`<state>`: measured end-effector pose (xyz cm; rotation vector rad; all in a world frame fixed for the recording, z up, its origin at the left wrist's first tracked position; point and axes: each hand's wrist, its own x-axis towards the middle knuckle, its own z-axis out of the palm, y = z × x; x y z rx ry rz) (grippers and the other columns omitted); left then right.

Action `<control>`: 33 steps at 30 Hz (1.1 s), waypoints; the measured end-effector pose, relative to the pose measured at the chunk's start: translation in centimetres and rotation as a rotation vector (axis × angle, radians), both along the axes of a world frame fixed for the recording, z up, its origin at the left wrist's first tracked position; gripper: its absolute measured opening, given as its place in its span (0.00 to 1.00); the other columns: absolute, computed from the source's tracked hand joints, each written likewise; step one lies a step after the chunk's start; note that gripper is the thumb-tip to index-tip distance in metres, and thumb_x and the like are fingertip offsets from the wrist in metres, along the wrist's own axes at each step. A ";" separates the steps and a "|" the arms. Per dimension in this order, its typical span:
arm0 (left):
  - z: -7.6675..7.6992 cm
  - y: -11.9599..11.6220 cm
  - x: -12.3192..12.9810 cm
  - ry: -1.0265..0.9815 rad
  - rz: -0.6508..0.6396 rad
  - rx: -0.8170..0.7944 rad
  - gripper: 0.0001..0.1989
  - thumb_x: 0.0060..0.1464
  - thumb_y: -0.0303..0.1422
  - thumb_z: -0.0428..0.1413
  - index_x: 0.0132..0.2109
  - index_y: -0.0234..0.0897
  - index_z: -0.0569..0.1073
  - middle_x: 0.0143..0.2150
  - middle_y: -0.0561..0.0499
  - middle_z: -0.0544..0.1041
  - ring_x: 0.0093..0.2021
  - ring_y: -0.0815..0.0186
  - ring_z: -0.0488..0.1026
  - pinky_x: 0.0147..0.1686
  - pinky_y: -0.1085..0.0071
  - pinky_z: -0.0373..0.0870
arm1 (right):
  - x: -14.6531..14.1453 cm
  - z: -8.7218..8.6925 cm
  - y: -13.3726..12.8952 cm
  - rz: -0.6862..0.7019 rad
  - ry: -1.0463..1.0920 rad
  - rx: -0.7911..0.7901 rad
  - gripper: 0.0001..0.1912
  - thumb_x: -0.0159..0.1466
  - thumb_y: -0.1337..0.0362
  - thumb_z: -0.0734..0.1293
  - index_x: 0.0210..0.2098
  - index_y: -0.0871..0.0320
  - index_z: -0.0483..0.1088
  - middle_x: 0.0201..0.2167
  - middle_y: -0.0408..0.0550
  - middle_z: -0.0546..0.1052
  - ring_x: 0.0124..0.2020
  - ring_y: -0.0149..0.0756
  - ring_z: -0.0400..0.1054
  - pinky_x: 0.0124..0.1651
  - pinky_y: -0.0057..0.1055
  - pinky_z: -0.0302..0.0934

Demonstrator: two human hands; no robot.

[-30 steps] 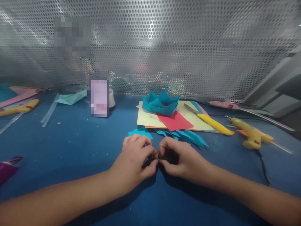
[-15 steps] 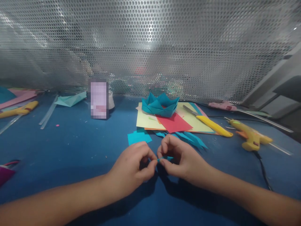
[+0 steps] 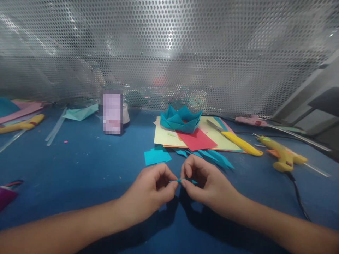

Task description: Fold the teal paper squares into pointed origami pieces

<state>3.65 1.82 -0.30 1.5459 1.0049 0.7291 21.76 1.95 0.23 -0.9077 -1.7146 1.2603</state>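
Note:
A small piece of blue paper (image 3: 179, 181) is pinched between both hands, low over the blue table. The fingertips of my left hand (image 3: 153, 188) grip its left end. My right hand (image 3: 209, 180) has thumb and index finger closed on the other end, and a pointed tip shows inside its curl. Beyond the fingers lie a flat blue paper square (image 3: 157, 156) and several folded blue paper strips (image 3: 215, 158). Farther back, a pointed blue folded-paper ring (image 3: 181, 119) rests on stacked coloured sheets (image 3: 166, 132).
A red paper (image 3: 197, 138) and a yellow-handled knife (image 3: 241, 143) lie on the stack. To the right is a yellow glue gun (image 3: 284, 153) with its cord. A phone (image 3: 112, 113) stands at the back, near pale folded paper (image 3: 81, 113) and clear glue sticks (image 3: 56, 128). Perforated metal (image 3: 169, 53) rises behind.
Both hands have shifted very slightly right and down in view, still pinching the blue paper. More of its left end now shows inside my left hand's grip.

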 end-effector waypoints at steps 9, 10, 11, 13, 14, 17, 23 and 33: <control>0.3 0.8 0.0 -0.201 -0.071 -0.263 0.17 0.55 0.44 0.56 0.38 0.32 0.68 0.28 0.52 0.73 0.18 0.77 0.53 0.18 0.76 0.48 | 0.4 0.4 0.8 0.059 0.135 -0.203 0.14 0.56 0.71 0.66 0.27 0.56 0.53 0.24 0.36 0.65 0.23 0.23 0.57 0.25 0.21 0.52; 0.3 0.8 0.0 -0.216 -0.077 -0.289 0.18 0.54 0.45 0.56 0.38 0.32 0.68 0.28 0.52 0.73 0.18 0.77 0.53 0.18 0.76 0.48 | 0.4 0.3 0.9 0.061 0.135 -0.196 0.14 0.55 0.72 0.66 0.27 0.56 0.53 0.24 0.36 0.65 0.23 0.23 0.57 0.25 0.21 0.53; 0.3 0.9 0.0 -0.228 -0.088 -0.307 0.18 0.54 0.45 0.57 0.38 0.32 0.68 0.28 0.52 0.73 0.18 0.77 0.52 0.18 0.76 0.47 | 0.3 0.3 0.8 0.060 0.131 -0.186 0.14 0.55 0.72 0.66 0.27 0.56 0.53 0.24 0.36 0.65 0.23 0.22 0.57 0.25 0.21 0.53; 0.2 0.8 -0.1 -0.227 -0.107 -0.327 0.19 0.53 0.46 0.57 0.38 0.32 0.68 0.29 0.52 0.73 0.18 0.78 0.53 0.18 0.77 0.47 | 0.3 0.2 0.7 0.048 0.115 -0.165 0.14 0.55 0.74 0.65 0.27 0.56 0.53 0.24 0.36 0.65 0.23 0.22 0.57 0.25 0.21 0.53; 0.1 0.8 -0.1 -0.217 -0.110 -0.325 0.19 0.52 0.45 0.58 0.39 0.33 0.68 0.29 0.52 0.72 0.18 0.78 0.53 0.18 0.77 0.48 | 0.3 0.1 0.7 0.038 0.104 -0.152 0.14 0.55 0.74 0.65 0.27 0.56 0.53 0.24 0.36 0.65 0.23 0.22 0.57 0.24 0.21 0.53; -0.1 0.7 0.0 -0.170 -0.078 -0.245 0.19 0.48 0.42 0.63 0.37 0.33 0.68 0.26 0.56 0.69 0.21 0.76 0.56 0.20 0.77 0.52 | 0.2 0.1 0.5 0.022 0.068 -0.104 0.13 0.55 0.74 0.65 0.27 0.56 0.54 0.25 0.37 0.64 0.24 0.23 0.57 0.25 0.21 0.54; 0.6 0.6 0.1 -0.187 -0.012 -0.283 0.19 0.50 0.45 0.60 0.33 0.33 0.66 0.25 0.56 0.69 0.17 0.79 0.53 0.16 0.78 0.47 | 0.4 0.0 0.7 0.081 0.097 -0.049 0.07 0.60 0.69 0.65 0.33 0.57 0.60 0.30 0.40 0.65 0.31 0.26 0.64 0.36 0.26 0.62; 0.8 0.6 0.1 -0.186 0.018 -0.335 0.18 0.49 0.45 0.60 0.32 0.34 0.66 0.26 0.54 0.72 0.15 0.79 0.57 0.15 0.79 0.50 | 0.3 -0.1 0.5 -0.042 0.012 -0.017 0.11 0.57 0.71 0.66 0.37 0.55 0.59 0.32 0.40 0.65 0.30 0.26 0.64 0.31 0.24 0.62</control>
